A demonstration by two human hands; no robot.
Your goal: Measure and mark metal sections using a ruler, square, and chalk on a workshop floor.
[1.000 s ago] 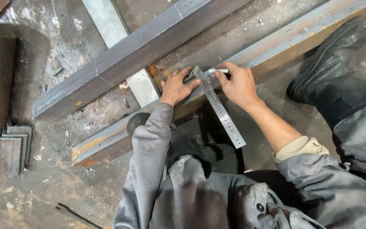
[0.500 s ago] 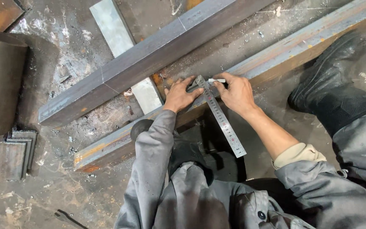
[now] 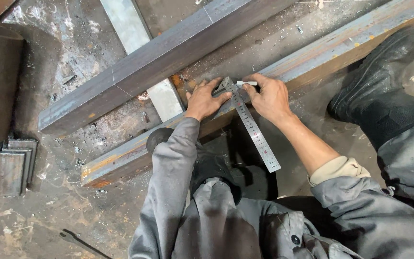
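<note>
so compared with a second ago not much has moved, the view just slid a bit and the hands look settled where they were. the left hand is still flat on the near steel beam, fingers spread and pressing on the head end of the metal square ruler. it's not curled round anything, more a flat palm-down hold pinning the ruler against the beam's top face.

the right hand has a closed pinch grip on a small white marker stick, looks like soapstone or chalk, with its tip just beside the ruler's edge at the top of the beam. in the earlier shots that white stick was at about the same spot, so i'd guess the ruler position is now fixed and the marking line is being drawn or about to be.

the ruler's long blade hangs off the near edge of the beam toward the person's lap, angled down-right. a second steel beam lies parallel further off, with a flat steel strip crossing under it. the right boot sits near the beam on the gritty floor, and a stack of small plates is off to the left.
</note>
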